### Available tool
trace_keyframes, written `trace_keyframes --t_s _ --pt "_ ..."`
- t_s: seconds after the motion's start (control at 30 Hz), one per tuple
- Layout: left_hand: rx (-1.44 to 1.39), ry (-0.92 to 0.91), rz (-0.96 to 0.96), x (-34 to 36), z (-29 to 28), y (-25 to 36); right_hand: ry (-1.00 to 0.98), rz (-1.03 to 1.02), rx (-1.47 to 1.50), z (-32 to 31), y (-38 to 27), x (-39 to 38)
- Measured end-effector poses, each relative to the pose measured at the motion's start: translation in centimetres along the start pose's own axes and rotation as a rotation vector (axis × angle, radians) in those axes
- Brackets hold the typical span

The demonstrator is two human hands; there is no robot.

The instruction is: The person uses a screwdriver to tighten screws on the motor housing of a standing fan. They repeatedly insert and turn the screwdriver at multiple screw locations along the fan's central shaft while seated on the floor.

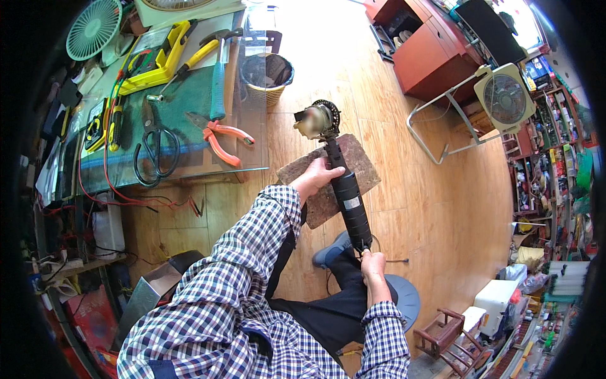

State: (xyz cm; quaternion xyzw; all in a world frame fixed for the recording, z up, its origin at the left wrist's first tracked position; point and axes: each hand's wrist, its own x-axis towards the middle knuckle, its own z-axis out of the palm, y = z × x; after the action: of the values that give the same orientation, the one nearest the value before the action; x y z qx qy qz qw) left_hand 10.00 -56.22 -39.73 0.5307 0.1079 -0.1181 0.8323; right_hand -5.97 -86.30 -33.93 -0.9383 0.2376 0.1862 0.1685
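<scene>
A long black cylindrical device (349, 196) slants across the middle of the view, over the floor. At its far end sits a round metal head (317, 120) with a dark ring; part of this head is blurred. My left hand (317, 177) is closed around the upper part of the black body, thumb lying across it. At the near end, my right hand (372, 262) pinches the tapered tip, where dark wires or a cord come out. What exactly the right fingertips grip is too small to make out. Beneath the device lies a brownish stone-like slab (362, 155).
On the glass-topped table (252, 151) at left lie orange-handled pliers (221, 140), black-handled scissors (158, 148), a hammer (218, 76) and a yellow tool case (151, 60). A woven basket (273, 93) stands beside it. Right: a fan on a metal frame (502, 101), crowded shelves, a small wooden stool (447, 338).
</scene>
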Motion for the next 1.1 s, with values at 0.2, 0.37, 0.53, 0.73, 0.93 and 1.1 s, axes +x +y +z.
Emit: trace_keyframes --t_s 0.2,0.37,0.53,0.73,0.93,1.1 --pt "0.016 0.047 0.037 0.1 -0.4 0.0 0.089 -0.436 -0.447 -0.7 -1.3 -2.4" --pt "-0.003 0.052 0.037 -0.4 0.7 0.5 0.109 -0.624 -0.625 -1.7 -0.5 -2.3" --pt "0.029 0.051 0.054 0.3 0.3 0.1 -0.013 -0.021 0.098 -1.0 -0.5 -0.4" --pt "0.004 0.023 0.036 -0.5 1.0 0.9 -0.028 -0.225 -0.115 -1.0 0.2 -0.6" --pt "-0.005 0.042 0.067 -0.3 1.0 0.4 0.135 -0.789 -0.767 -1.2 -1.1 -2.0" --pt "0.015 0.069 0.056 -0.1 0.6 -0.2 0.138 -0.404 -0.39 -0.2 -1.2 -1.5"
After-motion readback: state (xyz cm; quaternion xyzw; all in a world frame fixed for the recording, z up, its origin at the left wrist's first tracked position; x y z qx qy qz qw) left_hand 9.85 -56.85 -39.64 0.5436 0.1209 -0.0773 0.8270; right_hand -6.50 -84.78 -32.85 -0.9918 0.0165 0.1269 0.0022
